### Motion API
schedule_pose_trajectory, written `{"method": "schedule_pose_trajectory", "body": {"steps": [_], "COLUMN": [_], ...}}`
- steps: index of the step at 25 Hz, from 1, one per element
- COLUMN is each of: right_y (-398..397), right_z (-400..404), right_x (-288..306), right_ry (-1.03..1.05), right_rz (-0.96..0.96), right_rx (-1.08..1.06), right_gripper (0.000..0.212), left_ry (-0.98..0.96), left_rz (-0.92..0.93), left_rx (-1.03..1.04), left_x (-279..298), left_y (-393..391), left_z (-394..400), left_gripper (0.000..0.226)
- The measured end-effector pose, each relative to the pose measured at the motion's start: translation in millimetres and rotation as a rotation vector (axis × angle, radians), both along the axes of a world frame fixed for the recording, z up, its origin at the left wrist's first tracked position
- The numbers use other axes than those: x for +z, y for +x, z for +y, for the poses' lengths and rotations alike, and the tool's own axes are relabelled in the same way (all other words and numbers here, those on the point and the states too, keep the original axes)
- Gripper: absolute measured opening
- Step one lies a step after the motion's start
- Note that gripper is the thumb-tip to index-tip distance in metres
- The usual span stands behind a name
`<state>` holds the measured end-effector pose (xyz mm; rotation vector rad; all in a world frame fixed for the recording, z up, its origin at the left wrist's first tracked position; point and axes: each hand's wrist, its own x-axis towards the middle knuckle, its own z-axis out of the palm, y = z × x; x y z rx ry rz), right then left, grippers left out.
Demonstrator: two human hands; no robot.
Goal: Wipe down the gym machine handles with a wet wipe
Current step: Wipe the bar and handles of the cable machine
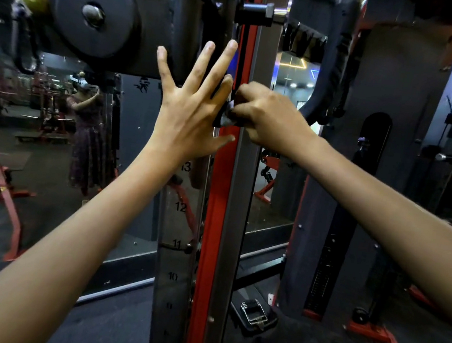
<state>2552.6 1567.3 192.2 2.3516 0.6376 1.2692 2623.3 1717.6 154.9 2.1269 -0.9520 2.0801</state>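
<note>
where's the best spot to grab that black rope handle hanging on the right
Grip the black rope handle around its straight hanging middle section, coming from the front with fingers wrapping sideways. It hangs near vertical between the grey upright and the dark weight stack cover, so side access looks tight.

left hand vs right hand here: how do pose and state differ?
The left hand is open, fingers straight and spread, pointing up; the right hand is curled, its fingers pinching a small dark piece. The left hand holds nothing; the right hand grips that piece. Both are raised at the same height against the red and grey upright, nearly touching.
</note>
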Motion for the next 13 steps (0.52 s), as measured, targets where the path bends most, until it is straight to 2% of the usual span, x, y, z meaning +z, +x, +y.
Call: {"method": "schedule_pose_trajectory", "body": {"steps": [2, 5, 7, 9, 13], "right_y": [0, -12, -17, -9, 16], "right_z": [-9, -31, -42, -35, -13], "right_x": [-9, -15, -21, -29, -31], "right_ry": [-0.253, -0.644, -0.682, -0.631, -0.594], "right_rz": [-0.132, -0.309, -0.359, -0.421, -0.420], "right_rx": [0.033, -0.035, -0.066, -0.035, 0.029], "right_gripper": [0.013, 0.026, 0.025, 0.022, 0.026], "left_ry": [0.001, 0.014, 0.021, 0.017, 0.049], "left_rz": [0.006, 0.024, 0.060, 0.085, 0.082], "left_rx": [0.013, 0.025, 0.011, 0.013, -0.014], "left_x": [0, 0, 1, 2, 1], "left_y": [1, -2, -4, -5, -6], "left_z": [1, 3, 2, 3, 6], "left_gripper": [0.075, 0.083, 0.085, 0.082, 0.068]}}
